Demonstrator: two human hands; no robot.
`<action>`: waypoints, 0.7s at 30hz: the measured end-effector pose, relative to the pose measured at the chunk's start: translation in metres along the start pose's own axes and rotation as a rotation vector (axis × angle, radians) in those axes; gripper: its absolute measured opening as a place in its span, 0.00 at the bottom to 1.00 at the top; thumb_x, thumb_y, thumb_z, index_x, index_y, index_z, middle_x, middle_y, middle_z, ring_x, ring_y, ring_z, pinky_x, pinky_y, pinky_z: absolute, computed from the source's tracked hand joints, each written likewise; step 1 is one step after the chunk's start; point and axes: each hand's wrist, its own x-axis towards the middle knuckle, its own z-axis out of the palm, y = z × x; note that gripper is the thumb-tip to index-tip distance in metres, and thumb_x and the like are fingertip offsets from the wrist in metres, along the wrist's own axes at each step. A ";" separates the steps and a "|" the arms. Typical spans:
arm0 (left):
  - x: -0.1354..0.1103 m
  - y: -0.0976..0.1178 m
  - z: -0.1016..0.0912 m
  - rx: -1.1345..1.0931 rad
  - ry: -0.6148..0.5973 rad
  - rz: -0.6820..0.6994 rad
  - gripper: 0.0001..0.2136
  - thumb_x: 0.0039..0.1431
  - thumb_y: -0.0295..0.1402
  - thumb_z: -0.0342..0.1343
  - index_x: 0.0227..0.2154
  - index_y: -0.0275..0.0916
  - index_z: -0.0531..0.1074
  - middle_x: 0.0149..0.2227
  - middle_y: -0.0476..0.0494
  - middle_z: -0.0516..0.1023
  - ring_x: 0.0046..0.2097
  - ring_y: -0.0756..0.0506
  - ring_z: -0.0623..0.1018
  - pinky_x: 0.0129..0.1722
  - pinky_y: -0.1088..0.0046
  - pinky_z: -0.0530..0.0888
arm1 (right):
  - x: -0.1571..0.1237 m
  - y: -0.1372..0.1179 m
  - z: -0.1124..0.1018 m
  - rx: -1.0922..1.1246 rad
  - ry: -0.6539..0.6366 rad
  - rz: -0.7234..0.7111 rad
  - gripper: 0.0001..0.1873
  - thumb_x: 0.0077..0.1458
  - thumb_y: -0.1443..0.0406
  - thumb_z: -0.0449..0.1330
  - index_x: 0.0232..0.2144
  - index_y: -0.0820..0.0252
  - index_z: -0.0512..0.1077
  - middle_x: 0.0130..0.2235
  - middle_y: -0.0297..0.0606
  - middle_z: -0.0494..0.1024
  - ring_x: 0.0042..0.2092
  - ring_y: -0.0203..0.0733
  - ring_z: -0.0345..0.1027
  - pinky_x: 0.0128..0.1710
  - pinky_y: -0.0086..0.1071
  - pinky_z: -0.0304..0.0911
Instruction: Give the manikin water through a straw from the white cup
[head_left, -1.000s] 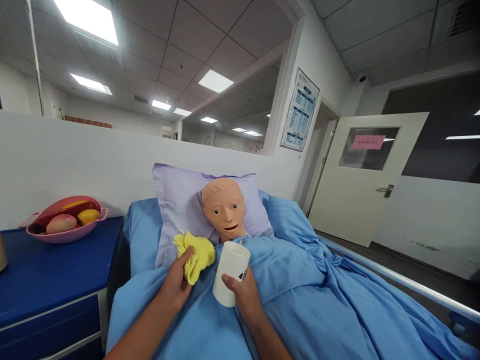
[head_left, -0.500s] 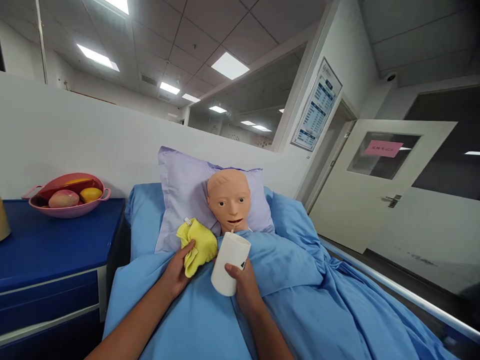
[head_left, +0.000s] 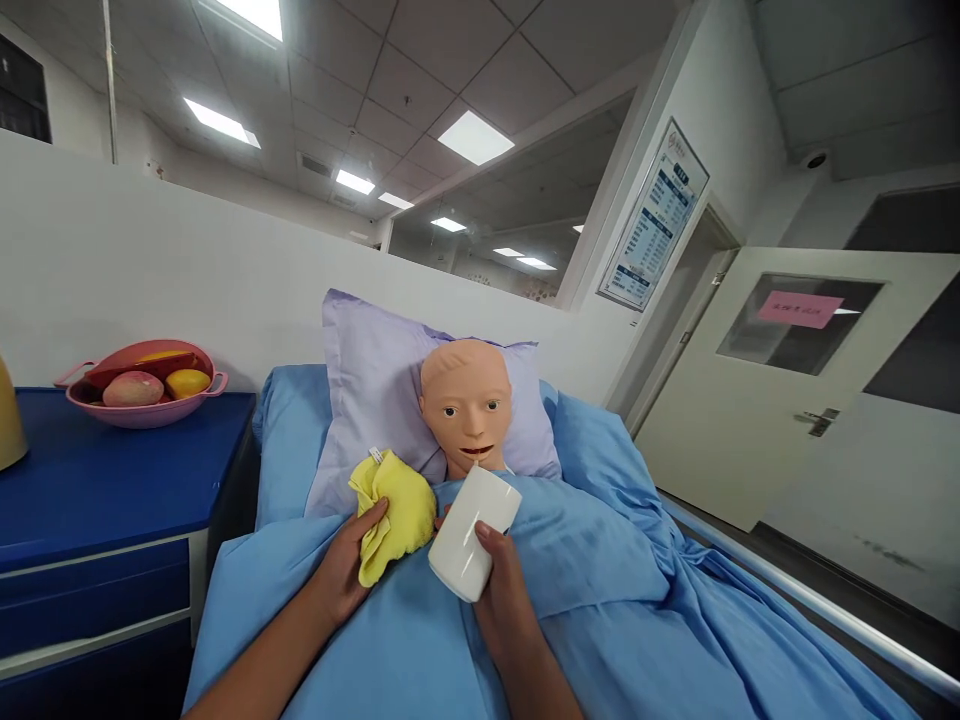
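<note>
A training manikin [head_left: 466,405] lies in bed with its head on a lilac pillow [head_left: 367,370] and its mouth slightly parted. My right hand [head_left: 506,585] is closed around a white cup [head_left: 472,535], tilted with its rim toward the manikin's chin. A thin pale straw shows between the cup's rim and the mouth; whether it enters the lips I cannot tell. My left hand [head_left: 352,565] grips a yellow cloth [head_left: 397,515], held beside the cup, left of the manikin's neck. Beneath both hands spreads a blue quilt [head_left: 600,560].
To the left, a blue bedside cabinet [head_left: 97,490] carries a pink basket [head_left: 142,412] of fruit and a yellow container [head_left: 9,420] at the frame's edge. A white bed rail [head_left: 810,590] runs along the right. Behind it a door [head_left: 780,400] stands ajar.
The cup has tipped further to the right, and its rim now covers more of the straw. The cloth stays in my left hand. My view has shifted slightly.
</note>
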 end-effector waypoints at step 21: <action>0.000 -0.001 -0.004 0.004 -0.121 -0.024 0.22 0.61 0.36 0.56 0.57 0.32 0.67 0.47 0.33 0.80 0.47 0.36 0.81 0.53 0.59 0.76 | 0.000 0.003 0.003 -0.071 -0.003 -0.022 0.28 0.43 0.52 0.68 0.45 0.59 0.73 0.41 0.44 0.80 0.43 0.54 0.74 0.40 0.42 0.71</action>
